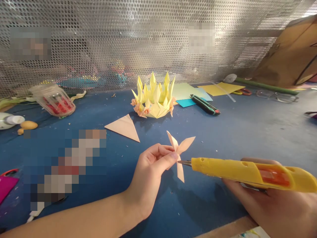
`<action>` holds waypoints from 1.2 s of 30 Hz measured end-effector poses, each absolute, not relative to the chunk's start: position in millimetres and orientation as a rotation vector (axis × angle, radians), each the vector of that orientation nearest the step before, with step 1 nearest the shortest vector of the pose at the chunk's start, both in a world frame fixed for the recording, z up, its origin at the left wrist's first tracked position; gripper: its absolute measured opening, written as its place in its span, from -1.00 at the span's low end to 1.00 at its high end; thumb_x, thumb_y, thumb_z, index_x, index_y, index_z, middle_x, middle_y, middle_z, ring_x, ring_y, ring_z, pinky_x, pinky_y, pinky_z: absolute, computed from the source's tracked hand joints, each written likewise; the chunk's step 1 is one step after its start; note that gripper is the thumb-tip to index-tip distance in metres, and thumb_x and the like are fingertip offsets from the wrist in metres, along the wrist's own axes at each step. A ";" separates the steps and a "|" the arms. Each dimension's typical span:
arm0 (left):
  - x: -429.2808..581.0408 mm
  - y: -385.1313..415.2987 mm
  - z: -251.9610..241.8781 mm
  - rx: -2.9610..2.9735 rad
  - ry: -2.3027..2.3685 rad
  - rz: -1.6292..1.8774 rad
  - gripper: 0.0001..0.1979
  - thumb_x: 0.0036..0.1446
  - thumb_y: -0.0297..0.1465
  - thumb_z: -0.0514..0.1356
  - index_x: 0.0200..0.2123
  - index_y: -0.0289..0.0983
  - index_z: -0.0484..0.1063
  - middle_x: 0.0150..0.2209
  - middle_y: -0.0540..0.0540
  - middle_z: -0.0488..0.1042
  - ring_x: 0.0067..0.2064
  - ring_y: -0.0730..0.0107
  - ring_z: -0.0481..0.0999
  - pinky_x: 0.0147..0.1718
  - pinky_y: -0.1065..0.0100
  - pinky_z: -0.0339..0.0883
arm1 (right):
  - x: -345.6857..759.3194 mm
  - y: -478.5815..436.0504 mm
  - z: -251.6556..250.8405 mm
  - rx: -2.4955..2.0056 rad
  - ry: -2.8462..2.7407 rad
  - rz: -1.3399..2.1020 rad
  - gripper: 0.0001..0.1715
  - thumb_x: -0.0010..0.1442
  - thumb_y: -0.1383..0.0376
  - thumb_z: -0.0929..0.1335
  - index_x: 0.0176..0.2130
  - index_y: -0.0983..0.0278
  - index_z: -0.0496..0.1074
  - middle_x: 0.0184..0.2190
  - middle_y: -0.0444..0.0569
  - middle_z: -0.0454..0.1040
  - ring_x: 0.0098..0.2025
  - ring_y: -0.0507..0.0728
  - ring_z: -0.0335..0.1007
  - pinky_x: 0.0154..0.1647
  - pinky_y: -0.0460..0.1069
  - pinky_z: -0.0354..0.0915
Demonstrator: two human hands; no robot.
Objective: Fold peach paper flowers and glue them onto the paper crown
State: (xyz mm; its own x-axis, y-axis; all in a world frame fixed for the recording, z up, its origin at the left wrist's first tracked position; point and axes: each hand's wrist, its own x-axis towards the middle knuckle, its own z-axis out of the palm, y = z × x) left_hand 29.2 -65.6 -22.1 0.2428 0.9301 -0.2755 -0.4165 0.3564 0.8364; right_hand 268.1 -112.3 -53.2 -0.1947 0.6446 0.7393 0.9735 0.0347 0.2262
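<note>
Between the thumb and fingers of my left hand (151,172) is a pale peach paper flower (186,144), its pointed petals spread outward. My right hand (279,205) grips a yellow glue gun (228,170) from below, with part of the fingers hidden behind it. The gun's metal nozzle (184,162) points left and meets the flower's lower petal close to my left thumb; whether it touches, I cannot tell. Beyond my hands stands a yellow folded-paper crown (157,110) with small peach flowers around its base. A folded peach paper triangle (125,128) lies left of the crown.
At the left, a tipped jar (55,100) holds red bits, near a white bottle (10,120). Coloured paper sheets (220,88), a dark green cutter (205,104) and eyeglasses (277,96) lie behind on the right. A perforated metal panel (111,43) borders the blue table (99,191).
</note>
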 end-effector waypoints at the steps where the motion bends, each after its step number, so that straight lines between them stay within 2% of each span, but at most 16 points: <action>1: 29.2 -65.6 -22.3 0.710 0.884 1.035 -0.81 0.04 -0.39 0.33 -0.57 -0.27 0.45 -0.42 0.02 0.46 -0.34 0.46 0.28 -0.21 0.37 0.16 | 269.2 -112.7 -54.0 -1.638 -1.883 -0.990 -0.51 0.28 -0.13 0.24 -0.30 0.20 0.40 -0.52 -0.03 0.54 -0.57 0.18 0.51 -0.64 -0.02 0.33; 8: 28.4 -67.5 -25.4 0.730 0.869 1.039 -0.80 0.07 -0.38 0.33 -0.56 -0.26 0.47 -0.37 0.02 0.48 -0.30 0.45 0.30 -0.15 0.36 0.16 | 272.6 -114.4 -59.3 -1.731 -1.807 -0.967 -0.50 0.17 -0.18 0.30 -0.31 0.17 0.47 -0.48 -0.03 0.56 -0.55 0.19 0.52 -0.63 -0.01 0.33; 16: 28.7 -65.2 -24.7 0.728 0.862 1.050 -0.80 0.07 -0.41 0.33 -0.57 -0.25 0.48 -0.39 0.04 0.45 -0.33 0.46 0.27 -0.15 0.37 0.16 | 270.1 -113.0 -53.9 -1.618 -1.882 -0.984 -0.51 0.30 -0.14 0.22 -0.29 0.19 0.37 -0.56 -0.07 0.53 -0.62 0.16 0.50 -0.68 -0.04 0.31; 23: 28.6 -65.8 -24.3 0.712 0.857 1.040 -0.79 0.08 -0.41 0.33 -0.57 -0.27 0.46 -0.37 0.03 0.47 -0.32 0.48 0.29 -0.17 0.38 0.18 | 273.3 -112.5 -54.2 -1.601 -1.911 -0.965 -0.55 0.30 -0.12 0.24 -0.27 0.19 0.36 -0.58 -0.10 0.53 -0.63 0.15 0.50 -0.69 -0.05 0.31; 28: 28.3 -65.4 -25.7 0.716 0.862 1.041 -0.81 0.08 -0.40 0.33 -0.55 -0.27 0.48 -0.35 0.01 0.49 -0.26 0.43 0.35 -0.11 0.35 0.19 | 272.8 -113.5 -52.5 -1.588 -1.937 -0.937 -0.53 0.34 -0.13 0.20 -0.27 0.17 0.36 -0.58 -0.11 0.54 -0.62 0.14 0.51 -0.65 -0.05 0.33; 36: 28.8 -66.4 -26.8 0.711 0.848 1.047 -0.80 0.07 -0.39 0.35 -0.55 -0.27 0.47 -0.33 0.01 0.49 -0.23 0.42 0.38 -0.04 0.31 0.21 | 259.3 -111.5 -47.5 -1.593 -1.896 -0.962 -0.48 0.39 -0.15 0.12 -0.30 0.16 0.31 -0.69 -0.16 0.45 -0.70 0.13 0.42 -0.72 -0.04 0.23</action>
State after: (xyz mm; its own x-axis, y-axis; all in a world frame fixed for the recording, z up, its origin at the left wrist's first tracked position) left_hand 28.8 -66.4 -26.8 0.2552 0.9338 -0.2506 -0.4391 0.3429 0.8304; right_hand 259.3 -111.5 -47.5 -0.2074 0.6378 0.7418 0.9753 0.0754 0.2078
